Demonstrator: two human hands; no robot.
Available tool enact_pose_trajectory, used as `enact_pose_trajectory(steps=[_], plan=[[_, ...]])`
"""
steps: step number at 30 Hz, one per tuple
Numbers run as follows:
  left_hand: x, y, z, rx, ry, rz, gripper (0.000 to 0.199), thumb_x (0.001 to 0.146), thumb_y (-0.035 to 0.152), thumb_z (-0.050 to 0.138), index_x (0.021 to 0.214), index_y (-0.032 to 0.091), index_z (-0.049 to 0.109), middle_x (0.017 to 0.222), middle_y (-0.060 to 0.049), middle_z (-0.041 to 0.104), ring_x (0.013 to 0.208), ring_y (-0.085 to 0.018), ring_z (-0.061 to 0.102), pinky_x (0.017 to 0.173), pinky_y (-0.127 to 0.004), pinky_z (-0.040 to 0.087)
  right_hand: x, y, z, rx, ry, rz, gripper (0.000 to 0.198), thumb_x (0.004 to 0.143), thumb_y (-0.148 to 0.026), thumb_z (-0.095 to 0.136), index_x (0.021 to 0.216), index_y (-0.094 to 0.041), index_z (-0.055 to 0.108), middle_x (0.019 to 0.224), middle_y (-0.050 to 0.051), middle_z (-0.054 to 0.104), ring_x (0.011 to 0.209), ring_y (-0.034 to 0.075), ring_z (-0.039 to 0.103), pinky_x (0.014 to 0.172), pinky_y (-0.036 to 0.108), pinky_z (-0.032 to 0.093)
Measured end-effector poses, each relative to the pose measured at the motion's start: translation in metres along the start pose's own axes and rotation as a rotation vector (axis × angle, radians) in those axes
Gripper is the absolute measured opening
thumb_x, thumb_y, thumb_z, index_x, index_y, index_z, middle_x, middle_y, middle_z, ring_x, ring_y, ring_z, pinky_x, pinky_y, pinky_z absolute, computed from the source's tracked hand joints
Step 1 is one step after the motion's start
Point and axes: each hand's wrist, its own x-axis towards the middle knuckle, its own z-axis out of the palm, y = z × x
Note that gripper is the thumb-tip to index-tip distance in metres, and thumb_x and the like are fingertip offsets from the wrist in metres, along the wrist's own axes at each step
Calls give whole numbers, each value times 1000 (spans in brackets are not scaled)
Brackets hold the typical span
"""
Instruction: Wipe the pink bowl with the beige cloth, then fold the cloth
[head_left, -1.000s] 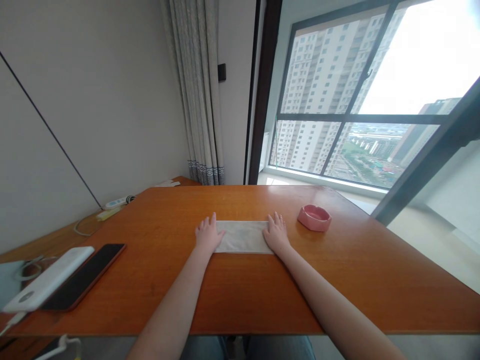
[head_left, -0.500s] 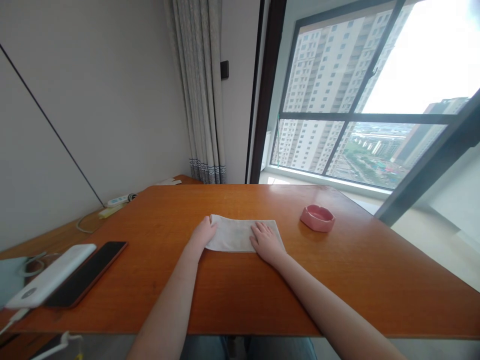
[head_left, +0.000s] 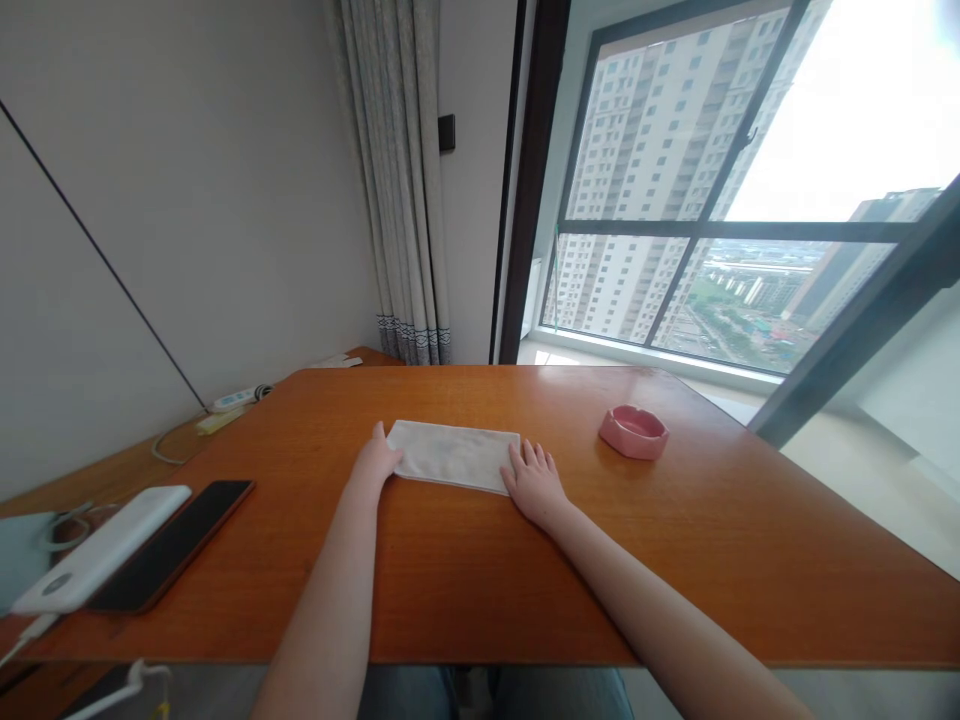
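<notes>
A white cloth (head_left: 454, 455), folded into a flat rectangle, lies on the wooden table, slightly askew. At its left edge is my left hand (head_left: 375, 460), the thumb on top of the cloth and the other fingers along the edge, partly hidden. My right hand (head_left: 536, 485) rests palm down with fingers spread, its thumb side touching the right edge of the cloth and most of the hand on the bare wood.
A pink ashtray (head_left: 634, 432) stands to the right on the table (head_left: 480, 570). At the left lie a black phone (head_left: 176, 545) and a white power bank (head_left: 105, 548) with a cable plugged in. Further back are a power strip (head_left: 236, 399), a curtain (head_left: 405, 200) and a window.
The cloth has shifted left and turned slightly, my left hand moving left with it. My right hand stays nearly in place, now at the cloth's right edge instead of on top, fingers wider apart.
</notes>
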Motion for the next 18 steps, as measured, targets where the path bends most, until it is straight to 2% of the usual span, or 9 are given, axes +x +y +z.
enact_pose_trajectory(steps=[2, 4, 6, 8, 10, 12, 13, 15, 18], plan=[[-4, 4, -4, -15, 12, 27, 73, 74, 16, 54, 140, 10, 24, 130, -20, 50, 119, -31, 49, 95, -38, 40, 1, -1, 1, 3, -7, 1, 60, 91, -47, 26, 143, -17, 26, 150, 13, 21, 138, 30, 15, 109, 42, 9], [-11, 14, -4, -90, 136, 108, 69, 77, 17, 51, 140, 13, 24, 124, -18, 54, 115, -29, 52, 94, -37, 41, 1, -2, 1, 9, -1, 3, 60, 91, -48, 25, 143, -18, 26, 150, 13, 21, 138, 30, 15, 109, 44, 8], [-23, 31, 4, -237, 272, 237, 66, 82, 24, 49, 141, 18, 20, 119, -13, 57, 107, -23, 57, 91, -33, 44, 1, -2, 2, 13, 8, 11, 61, 91, -48, 25, 143, -18, 26, 150, 13, 21, 138, 31, 14, 109, 45, 7], [-38, 54, 20, -411, 302, 378, 61, 87, 28, 43, 141, 20, 17, 117, -9, 58, 100, -16, 59, 88, -28, 46, 1, -2, 2, 16, 6, 19, 61, 91, -48, 25, 143, -17, 26, 150, 13, 20, 138, 31, 13, 108, 46, 7], [-53, 78, 42, -459, 232, 510, 48, 88, 26, 40, 134, 19, 31, 113, -8, 60, 95, -14, 59, 85, -26, 46, 2, -2, 3, 23, 1, 21, 61, 90, -48, 26, 143, -18, 26, 150, 13, 20, 138, 31, 13, 108, 48, 7], [-67, 95, 65, -352, 91, 708, 33, 83, 20, 47, 116, 19, 52, 105, -7, 63, 92, -16, 58, 85, -29, 46, 2, -1, 2, 25, 0, 8, 61, 90, -48, 27, 142, -17, 28, 150, 13, 21, 137, 32, 14, 108, 48, 8], [-72, 101, 74, -279, 27, 815, 27, 81, 17, 48, 107, 19, 57, 101, -6, 64, 93, -17, 57, 87, -31, 45, 3, 0, 2, 24, 0, -1, 60, 90, -47, 27, 141, -16, 30, 150, 13, 21, 137, 32, 15, 108, 48, 8], [-79, 107, 86, -170, -50, 957, 23, 79, 12, 48, 96, 18, 62, 97, -6, 64, 94, -19, 55, 89, -33, 43, 3, 1, 1, 18, -4, -18, 59, 89, -43, 30, 140, -14, 34, 150, 14, 21, 137, 32, 16, 108, 47, 10], [-85, 105, 90, -115, -49, 994, 24, 78, 10, 46, 94, 17, 63, 95, -7, 62, 94, -20, 53, 90, -33, 42, 2, 3, 0, 20, -4, -25, 59, 87, -40, 32, 140, -13, 34, 150, 13, 22, 137, 32, 17, 108, 47, 11]])
